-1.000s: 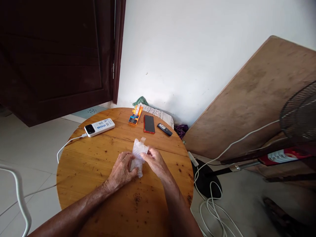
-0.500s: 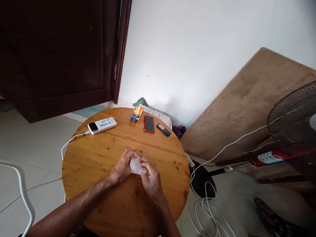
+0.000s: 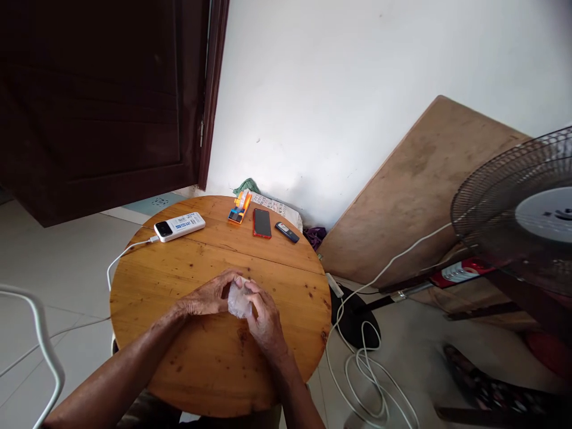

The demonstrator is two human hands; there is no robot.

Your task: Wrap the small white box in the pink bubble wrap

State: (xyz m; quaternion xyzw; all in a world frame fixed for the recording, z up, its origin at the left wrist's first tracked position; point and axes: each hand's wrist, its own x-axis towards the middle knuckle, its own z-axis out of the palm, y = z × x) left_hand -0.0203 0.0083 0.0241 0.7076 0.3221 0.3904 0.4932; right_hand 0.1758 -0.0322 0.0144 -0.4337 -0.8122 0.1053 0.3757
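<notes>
- Both your hands are closed on the clear plastic packet (image 3: 238,302), mid-worktop, a little toward your edge. Left hand (image 3: 211,296) grips it from the left and top; right hand (image 3: 263,314) covers its right and near side.
- Fingers (image 3: 232,277) of each hand are curled tight onto the plastic; no gap showing.
- Packet looks crumpled, translucent white, thin film, bunched into a small lump. Contents: can't tell, hands hide most of it.
- Risk: thin film, two-handed squeeze. Pull the hands apart too hard and I'd expect it to tear unevenly or spill whatever is inside onto the worktop (image 3: 187,357).
- Risk: slick film could slip out of your fingers if the hold relaxes; it would likely drop just below, onto the wood.
- Low risk: power bank (image 3: 179,226), red phone (image 3: 261,223), orange tape dispenser (image 3: 239,208) and small dark phone (image 3: 286,232) sit well apart at the far edge.
- Watch the white cable (image 3: 127,253) trailing off the left rim; an elbow swing could snag it.
</notes>
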